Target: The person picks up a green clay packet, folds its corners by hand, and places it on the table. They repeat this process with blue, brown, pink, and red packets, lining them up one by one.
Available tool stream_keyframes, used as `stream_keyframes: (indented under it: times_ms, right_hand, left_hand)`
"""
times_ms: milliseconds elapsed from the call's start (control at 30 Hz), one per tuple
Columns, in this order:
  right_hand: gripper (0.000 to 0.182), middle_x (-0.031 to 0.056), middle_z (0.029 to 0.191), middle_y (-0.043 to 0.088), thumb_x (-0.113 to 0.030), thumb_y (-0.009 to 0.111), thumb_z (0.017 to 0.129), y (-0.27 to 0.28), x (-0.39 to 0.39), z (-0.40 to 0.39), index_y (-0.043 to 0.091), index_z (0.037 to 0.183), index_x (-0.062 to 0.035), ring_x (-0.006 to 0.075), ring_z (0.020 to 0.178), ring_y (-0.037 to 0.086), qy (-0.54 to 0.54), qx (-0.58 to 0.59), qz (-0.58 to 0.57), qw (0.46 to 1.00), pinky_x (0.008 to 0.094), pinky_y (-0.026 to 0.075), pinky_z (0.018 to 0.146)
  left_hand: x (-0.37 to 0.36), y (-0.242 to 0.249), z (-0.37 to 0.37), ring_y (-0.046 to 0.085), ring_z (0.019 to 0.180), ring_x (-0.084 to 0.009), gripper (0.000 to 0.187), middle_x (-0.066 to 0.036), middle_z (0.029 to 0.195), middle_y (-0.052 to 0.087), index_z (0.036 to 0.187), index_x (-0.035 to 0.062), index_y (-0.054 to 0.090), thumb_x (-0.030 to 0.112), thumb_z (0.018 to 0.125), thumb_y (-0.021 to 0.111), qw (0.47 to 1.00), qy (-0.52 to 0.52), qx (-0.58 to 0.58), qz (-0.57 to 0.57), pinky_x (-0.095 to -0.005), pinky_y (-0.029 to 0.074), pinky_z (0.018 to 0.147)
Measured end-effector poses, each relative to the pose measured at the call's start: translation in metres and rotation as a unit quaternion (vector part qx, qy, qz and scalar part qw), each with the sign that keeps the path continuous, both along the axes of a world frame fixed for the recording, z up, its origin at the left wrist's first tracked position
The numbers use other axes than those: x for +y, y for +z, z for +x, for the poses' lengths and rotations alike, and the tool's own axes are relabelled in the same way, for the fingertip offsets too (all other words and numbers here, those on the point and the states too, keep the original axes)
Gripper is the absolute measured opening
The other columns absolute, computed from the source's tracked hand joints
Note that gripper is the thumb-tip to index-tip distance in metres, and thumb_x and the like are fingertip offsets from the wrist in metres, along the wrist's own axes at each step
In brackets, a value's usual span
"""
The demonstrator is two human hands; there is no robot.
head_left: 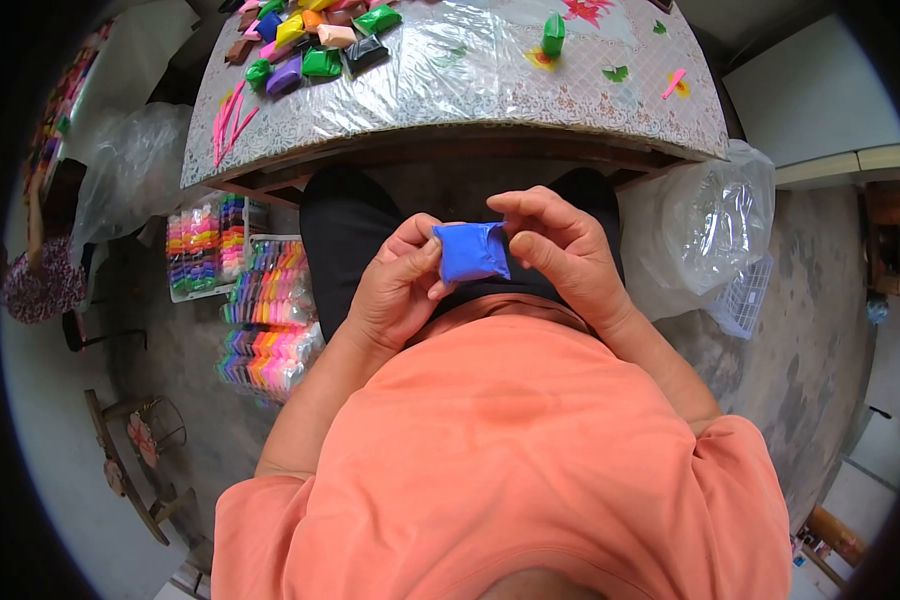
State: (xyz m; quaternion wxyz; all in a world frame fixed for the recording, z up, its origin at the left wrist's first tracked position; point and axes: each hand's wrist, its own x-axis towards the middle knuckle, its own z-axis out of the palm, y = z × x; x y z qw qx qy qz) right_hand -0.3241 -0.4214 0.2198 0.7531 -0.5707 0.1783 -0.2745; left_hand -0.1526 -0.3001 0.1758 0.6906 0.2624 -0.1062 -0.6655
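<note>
Blue packet (pixel 470 250) hung above the lap (pixel 345 215), held in the left grip (pixel 398 280)

Out in front of the orange shirt (pixel 510 440) and short of the surface's near edge, the blue packet looked wrapped, with a creased fold along its right side. The left grip grasped it by its left side, thumb laid over the face and fingers curled behind. The right grip (pixel 573 255) was released: thumb and forefinger stood parted beside the creased edge, and whether a fingertip touched it could not be told.

The step in hand appeared to be handling the wrapper at that edge. The next move seemed to call for a steady left pinch while the right thumb and forefinger met the fold, lightly enough not to squash contents that were hidden but probably soft.

Beyond the lap, the surface (pixel 610 125), under a patterned cover, carried a heap of coloured packets (pixel 320 63) toward the left, thin pink strips (pixel 218 135) nearer its front left corner, a green packet (pixel 553 36) standing apart and a pink piece (pixel 674 83) farther right. On the floor to the left lay bagged rows of bright packets (pixel 270 285); to the right, a clear plastic bag (pixel 715 225) sat beside a white basket (pixel 745 300).
</note>
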Motion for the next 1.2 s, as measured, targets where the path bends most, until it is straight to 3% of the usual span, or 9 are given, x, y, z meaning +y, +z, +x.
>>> stream_keyframes:
  times_ms: [333, 433, 533, 633, 667, 767, 900, 1000, 1200]
  right_hand:
    - [0.007, 0.0019, 0.084, 0.061, -0.003, 0.069, 0.085, -0.007, -0.002, 0.006, 0.073, 0.091, -0.0021, 0.0095, 0.080, 0.056, -0.057, -0.011, -0.095, 0.994, 0.0232, 0.045, 0.073]
    - [0.006, 0.0017, 0.083, 0.060, -0.004, 0.069, 0.086, -0.008, -0.001, 0.007, 0.073, 0.088, -0.0015, 0.0088, 0.078, 0.056, -0.062, -0.014, -0.090, 0.994, 0.0230, 0.045, 0.072]
    - [0.010, 0.0009, 0.083, 0.060, -0.007, 0.067, 0.089, -0.014, -0.005, 0.009, 0.072, 0.095, -0.0015, 0.0082, 0.077, 0.055, -0.046, -0.005, -0.033, 0.998, 0.0230, 0.044, 0.072]
    - [0.017, -0.0003, 0.084, 0.059, -0.010, 0.066, 0.091, -0.013, -0.010, 0.009, 0.070, 0.104, -0.0017, 0.0078, 0.077, 0.054, -0.065, -0.013, 0.144, 0.987, 0.0228, 0.044, 0.072]
    - [0.023, -0.0005, 0.091, 0.058, -0.011, 0.065, 0.091, -0.014, -0.013, 0.007, 0.068, 0.112, -0.0024, 0.0072, 0.079, 0.052, -0.068, -0.015, 0.114, 0.991, 0.0217, 0.043, 0.072]
    - [0.024, 0.0004, 0.098, 0.056, -0.009, 0.067, 0.089, -0.023, -0.013, 0.001, 0.068, 0.112, -0.0022, 0.0066, 0.081, 0.051, -0.062, -0.037, -0.098, 0.993, 0.0209, 0.042, 0.072]
    - [0.030, 0.0011, 0.098, 0.053, -0.003, 0.076, 0.078, -0.014, 0.000, 0.002, 0.072, 0.108, -0.0057, 0.0084, 0.082, 0.049, -0.048, -0.027, -0.125, 0.991, 0.0216, 0.041, 0.073]
    - [0.025, 0.0011, 0.092, 0.054, -0.003, 0.076, 0.077, -0.010, 0.000, 0.007, 0.074, 0.102, -0.0052, 0.0078, 0.078, 0.049, -0.078, -0.025, -0.198, 0.977, 0.0211, 0.040, 0.069]
    - [0.017, 0.0011, 0.086, 0.057, 0.000, 0.074, 0.078, -0.009, 0.001, 0.006, 0.074, 0.095, -0.0036, 0.0086, 0.078, 0.052, -0.080, -0.038, -0.194, 0.977, 0.0222, 0.041, 0.065]
  left_hand:
    - [-0.002, 0.003, -0.004, 0.059, 0.060, -0.0106, 0.013, -0.004, 0.082, 0.062, 0.099, 0.0067, 0.056, 0.016, 0.094, 0.063, 0.998, -0.067, -0.006, 0.022, -0.0218, 0.047, 0.050]
    - [-0.002, -0.005, -0.007, 0.063, 0.061, -0.0130, 0.012, -0.005, 0.082, 0.062, 0.098, 0.0065, 0.055, 0.015, 0.094, 0.063, 0.998, -0.055, -0.004, 0.008, -0.0237, 0.052, 0.055]
    - [-0.003, -0.006, -0.009, 0.065, 0.065, -0.0151, 0.011, -0.006, 0.086, 0.064, 0.097, 0.0062, 0.055, 0.014, 0.094, 0.063, 0.999, -0.045, -0.007, 0.001, -0.0251, 0.055, 0.060]
    - [-0.003, -0.009, -0.009, 0.065, 0.065, -0.0161, 0.011, -0.008, 0.089, 0.065, 0.097, 0.0060, 0.055, 0.013, 0.094, 0.063, 1.000, 0.004, -0.003, 0.023, -0.0258, 0.056, 0.064]
    - [-0.004, -0.009, -0.008, 0.065, 0.065, -0.0161, 0.011, -0.009, 0.090, 0.065, 0.097, 0.0061, 0.056, 0.013, 0.094, 0.063, 1.000, 0.013, 0.002, 0.022, -0.0261, 0.056, 0.064]
    - [-0.005, -0.008, -0.007, 0.065, 0.066, -0.0163, 0.010, -0.009, 0.091, 0.066, 0.096, 0.0063, 0.056, 0.013, 0.093, 0.063, 0.999, 0.033, 0.018, 0.020, -0.0268, 0.057, 0.065]
    - [-0.010, -0.005, -0.010, 0.066, 0.071, -0.0160, 0.010, -0.009, 0.092, 0.066, 0.097, 0.0066, 0.057, 0.014, 0.093, 0.063, 0.999, 0.025, 0.032, 0.013, -0.0270, 0.057, 0.066]
    - [-0.010, -0.005, -0.013, 0.065, 0.076, -0.0151, 0.011, -0.008, 0.092, 0.066, 0.099, 0.0069, 0.057, 0.014, 0.093, 0.063, 0.999, 0.024, 0.036, 0.016, -0.0268, 0.058, 0.067]
    - [-0.009, 0.000, -0.014, 0.063, 0.085, -0.0120, 0.013, -0.003, 0.094, 0.064, 0.100, 0.0079, 0.058, 0.014, 0.091, 0.066, 1.000, 0.009, 0.024, 0.017, -0.0235, 0.056, 0.068]
